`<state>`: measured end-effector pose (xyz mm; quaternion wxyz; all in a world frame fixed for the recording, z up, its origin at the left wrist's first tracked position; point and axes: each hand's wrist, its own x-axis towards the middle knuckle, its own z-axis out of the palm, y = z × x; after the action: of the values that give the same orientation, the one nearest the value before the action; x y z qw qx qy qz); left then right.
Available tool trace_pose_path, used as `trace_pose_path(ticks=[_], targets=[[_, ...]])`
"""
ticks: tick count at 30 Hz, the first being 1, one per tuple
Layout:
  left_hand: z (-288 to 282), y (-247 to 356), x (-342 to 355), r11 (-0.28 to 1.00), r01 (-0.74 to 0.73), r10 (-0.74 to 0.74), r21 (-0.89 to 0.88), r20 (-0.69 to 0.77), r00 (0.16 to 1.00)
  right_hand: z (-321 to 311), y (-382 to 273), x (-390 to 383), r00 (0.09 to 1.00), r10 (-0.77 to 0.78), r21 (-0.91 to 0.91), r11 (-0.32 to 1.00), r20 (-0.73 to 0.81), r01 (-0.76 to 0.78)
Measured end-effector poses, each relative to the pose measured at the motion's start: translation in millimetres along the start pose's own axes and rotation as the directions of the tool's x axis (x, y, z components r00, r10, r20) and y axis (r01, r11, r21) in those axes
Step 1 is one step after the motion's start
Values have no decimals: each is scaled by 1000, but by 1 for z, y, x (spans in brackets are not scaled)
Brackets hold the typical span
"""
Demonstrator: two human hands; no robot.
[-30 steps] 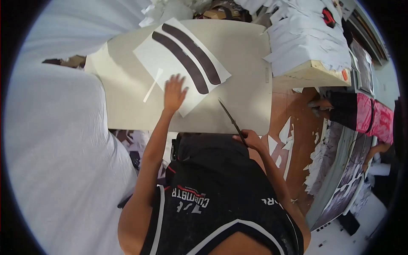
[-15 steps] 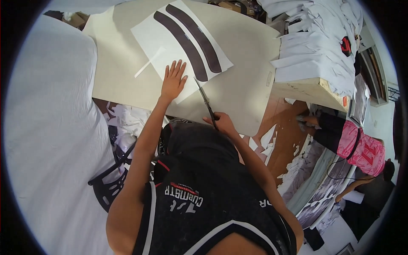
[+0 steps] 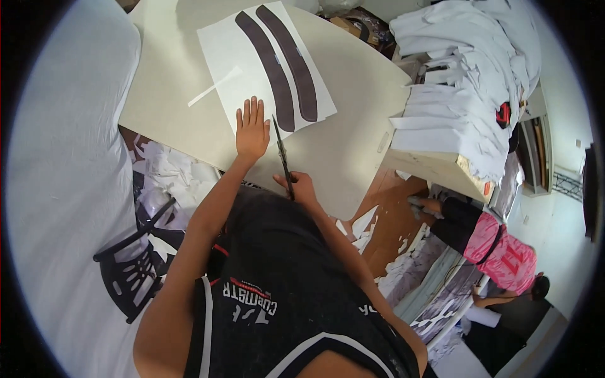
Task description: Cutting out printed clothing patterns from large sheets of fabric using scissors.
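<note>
A white sheet (image 3: 252,57) printed with two dark brown curved strips (image 3: 277,63) lies on the cream table (image 3: 164,94). My left hand (image 3: 252,131) presses flat on the sheet's near edge, fingers spread. My right hand (image 3: 299,186) grips a pair of scissors (image 3: 281,151) whose blades point away from me into the sheet's near edge, just right of my left hand and below the brown strips. A thin white paper strip (image 3: 214,86) lies on the table left of the sheet.
A tall stack of white sheets (image 3: 460,107) stands at the table's right end. Paper offcuts (image 3: 170,179) litter the floor beside a black plastic chair (image 3: 135,264). A person in a pink shirt (image 3: 498,249) sits on the floor at the right. White cloth (image 3: 57,189) fills the left.
My right hand brought the scissors up from the table's near edge to the sheet beside my left hand. The view shifted, so the sheet sits closer to the middle.
</note>
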<state>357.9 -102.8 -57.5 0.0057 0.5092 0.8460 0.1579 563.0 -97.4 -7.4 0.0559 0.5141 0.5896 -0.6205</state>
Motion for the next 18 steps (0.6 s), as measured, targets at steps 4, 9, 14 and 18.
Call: trace_pose_path(ticks=[4, 9, 14, 18], targets=[[-2, -4, 2, 1000, 2, -3, 18, 49, 999, 1, -24, 14, 1000, -2, 101, 995, -10, 3], [-2, -9, 8, 999, 44, -46, 21, 72, 996, -3, -44, 49, 998, -67, 86, 994, -2, 67], [-4, -11, 12, 998, 70, -70, 8, 70, 995, -12, -70, 88, 995, -104, 18, 994, 4, 104], [-9, -15, 12, 998, 55, -53, -30, 62, 997, -19, -103, 112, 991, -134, -7, 991, 13, 134]])
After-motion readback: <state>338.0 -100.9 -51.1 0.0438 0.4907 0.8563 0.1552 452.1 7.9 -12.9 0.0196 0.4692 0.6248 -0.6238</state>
